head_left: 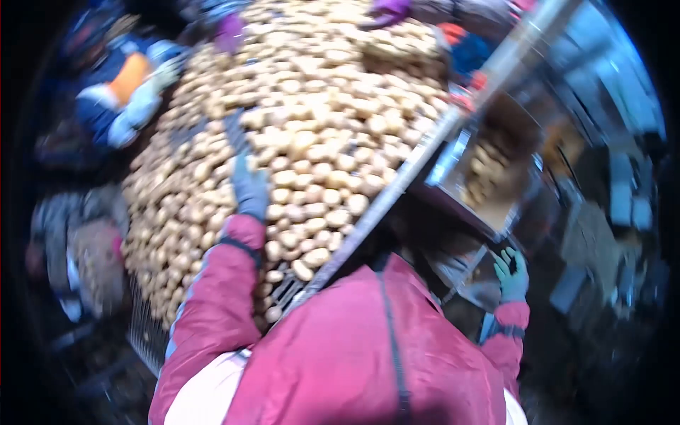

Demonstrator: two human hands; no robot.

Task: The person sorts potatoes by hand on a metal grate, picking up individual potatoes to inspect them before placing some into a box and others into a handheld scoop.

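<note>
Left hand (251,190), gloved and back upward at the end of a forward-stretched arm, is the nearer one to the potatoes (304,145), which spread ahead of it and to both sides, their long axes pointing every which way; blur hides its fingertips, so I cannot tell whether they are closed on anything. Well off to its right, past the slanting rail (382,198), the right hand (513,278) has its fingers parted, just short of the box (511,188) holding more potatoes.
</note>
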